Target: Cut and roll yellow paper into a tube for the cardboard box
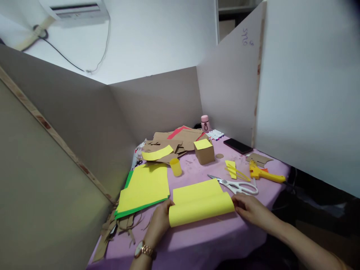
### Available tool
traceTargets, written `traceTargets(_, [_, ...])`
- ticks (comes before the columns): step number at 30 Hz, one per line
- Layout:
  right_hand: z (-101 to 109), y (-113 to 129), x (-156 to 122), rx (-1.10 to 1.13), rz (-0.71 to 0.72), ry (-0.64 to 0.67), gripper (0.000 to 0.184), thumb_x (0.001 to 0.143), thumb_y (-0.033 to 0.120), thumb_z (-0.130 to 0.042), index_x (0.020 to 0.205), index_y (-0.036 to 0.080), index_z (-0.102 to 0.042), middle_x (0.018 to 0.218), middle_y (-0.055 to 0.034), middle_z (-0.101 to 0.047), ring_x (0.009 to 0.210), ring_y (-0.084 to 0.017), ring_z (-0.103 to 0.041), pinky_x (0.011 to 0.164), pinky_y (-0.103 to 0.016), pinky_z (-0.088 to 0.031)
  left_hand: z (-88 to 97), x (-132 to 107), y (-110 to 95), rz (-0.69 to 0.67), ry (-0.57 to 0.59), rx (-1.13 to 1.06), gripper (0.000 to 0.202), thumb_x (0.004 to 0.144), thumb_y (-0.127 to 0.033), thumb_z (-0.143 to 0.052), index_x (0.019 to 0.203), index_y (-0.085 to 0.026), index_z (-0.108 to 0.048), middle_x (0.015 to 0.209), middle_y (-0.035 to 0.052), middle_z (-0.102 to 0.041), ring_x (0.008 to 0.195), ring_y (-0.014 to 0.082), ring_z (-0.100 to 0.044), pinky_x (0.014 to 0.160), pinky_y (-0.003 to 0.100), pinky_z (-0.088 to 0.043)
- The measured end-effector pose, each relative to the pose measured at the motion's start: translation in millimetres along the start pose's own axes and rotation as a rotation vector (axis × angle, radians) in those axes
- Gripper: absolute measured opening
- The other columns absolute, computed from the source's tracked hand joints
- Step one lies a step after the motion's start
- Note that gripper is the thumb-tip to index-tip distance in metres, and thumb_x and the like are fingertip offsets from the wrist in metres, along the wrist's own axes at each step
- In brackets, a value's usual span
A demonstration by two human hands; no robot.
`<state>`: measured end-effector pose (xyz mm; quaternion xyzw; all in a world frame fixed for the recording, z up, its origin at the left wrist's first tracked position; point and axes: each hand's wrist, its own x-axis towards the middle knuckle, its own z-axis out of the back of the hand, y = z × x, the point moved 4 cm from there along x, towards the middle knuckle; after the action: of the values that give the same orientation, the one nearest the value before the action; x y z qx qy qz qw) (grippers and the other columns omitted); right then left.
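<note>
Between left hand and right hand, each pinching an end, curls yellow paper.

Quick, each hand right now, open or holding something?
Left hand: holding the curled yellow sheet at its left end.
Right hand: holding that sheet's right end.

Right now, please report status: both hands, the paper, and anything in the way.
Left hand and right hand holding opposite ends of yellow paper. Near side curled over, far part flat. Scissors close by far right corner.
</note>
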<state>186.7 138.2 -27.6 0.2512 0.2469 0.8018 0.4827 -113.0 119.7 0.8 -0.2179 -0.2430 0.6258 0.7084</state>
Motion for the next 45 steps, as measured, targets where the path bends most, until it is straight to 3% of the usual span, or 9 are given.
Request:
traceTargets(6, [1.2,12.7,-5.7,-0.032,0.097,0.082,0.024,0.070,0.010,-0.053,0.088,0.022,-0.063,0.088,-0.0039,-0.059,0.082,-0.019,-0.057,0.072,-0.025,-0.042,2.6,-2.1,0.0,0.017,-0.049,-0.030,0.011,0.070,-0.022,-0.053,0.076,-0.022,-0.044,0.068,-0.0025,-0.059,0.065,0.0173,-0.053,0.057,0.024,-0.034])
traceTargets(15, [-12.6,1.7,13.8,-0.075,-0.030,0.081,0.021,0.078,0.016,-0.049,0.082,0.021,-0.069,0.085,-0.0069,-0.069,0.083,-0.023,-0.061,0.069,-0.028,-0.040,2.5,-1.7,0.3,0.009,-0.059,-0.155,0.012,0.070,-0.026,-0.056,0.079,-0.019,-0.051,0.076,0.0029,-0.066,0.073,0.0217,-0.059,0.062,0.027,-0.042])
traceTargets(19, [-5.6,4.0,20.7,-0.009,-0.032,0.130,0.018,0.077,0.018,-0.052,0.075,0.022,-0.070,0.078,-0.0038,-0.072,0.075,-0.023,-0.063,0.065,-0.027,-0.040,3.1,-11.9,7.2,-0.004,-0.063,-0.239,0.018,0.075,-0.021,-0.044,0.091,-0.017,-0.053,0.089,0.0070,-0.068,0.082,0.0207,-0.061,0.073,0.029,-0.046])
traceTargets(24, [0.8,1.8,35.5,0.085,-0.056,0.204,0.011,0.078,0.023,-0.058,0.076,0.021,-0.069,0.076,0.0007,-0.071,0.073,-0.020,-0.063,0.064,-0.027,-0.044,1.8,-21.8,7.7,-0.035,-0.027,-0.268,0.044,0.063,-0.008,-0.046,0.105,-0.014,-0.058,0.108,0.0098,-0.065,0.101,0.0215,-0.057,0.090,0.030,-0.041])
traceTargets(27, [-3.5,-5.4,45.2,0.101,-0.140,0.260,0.019,0.085,0.031,-0.055,0.079,0.016,-0.064,0.070,0.0027,-0.066,0.059,-0.013,-0.060,0.056,-0.026,-0.047,-1.6,-16.9,6.0,-0.028,-0.047,-0.228,0.032,0.067,-0.017,-0.056,0.097,-0.016,-0.066,0.106,0.0095,-0.066,0.102,0.0261,-0.055,0.091,0.033,-0.039])
traceTargets(32, [-12.1,-14.5,53.4,0.103,-0.280,0.286,0.024,0.090,0.033,-0.049,0.080,0.013,-0.059,0.063,0.0054,-0.058,0.044,-0.006,-0.051,0.042,-0.020,-0.044,-5.4,-7.6,7.3,0.033,-0.096,-0.235,0.026,0.075,-0.030,-0.054,0.090,-0.014,-0.068,0.099,0.0104,-0.070,0.094,0.0291,-0.059,0.083,0.036,-0.042])
traceTargets(39, [-12.1,-14.2,45.2,0.222,-0.251,0.197,0.031,0.089,0.034,-0.048,0.067,0.015,-0.056,0.049,0.0099,-0.046,0.035,-0.005,-0.037,0.036,-0.018,-0.032,-11.1,-12.0,9.6,0.081,0.007,-0.384,0.033,0.077,-0.034,-0.052,0.094,-0.011,-0.067,0.087,0.0062,-0.072,0.078,0.0218,-0.062,0.069,0.028,-0.045])
traceTargets(42, [-13.2,-8.8,44.5,0.314,-0.159,0.185,0.019,0.086,0.029,-0.052,0.077,0.014,-0.061,0.055,0.0075,-0.054,0.042,-0.006,-0.045,0.042,-0.020,-0.035,-12.4,-10.4,12.4,0.135,0.004,-0.416,0.035,0.074,-0.037,-0.054,0.089,-0.008,-0.065,0.066,0.0015,-0.065,0.052,0.0132,-0.051,0.050,0.023,-0.037])
traceTargets(45, [-13.0,-3.6,44.9,0.342,-0.071,0.181,0.009,0.074,0.018,-0.063,0.082,0.016,-0.065,0.067,0.0048,-0.064,0.059,-0.011,-0.056,0.053,-0.022,-0.041,-11.1,-6.0,11.3,0.166,0.006,-0.434,0.036,0.073,-0.041,-0.055,0.085,-0.009,-0.066,0.058,-0.0011,-0.059,0.045,0.0102,-0.043,0.045,0.022,-0.032])
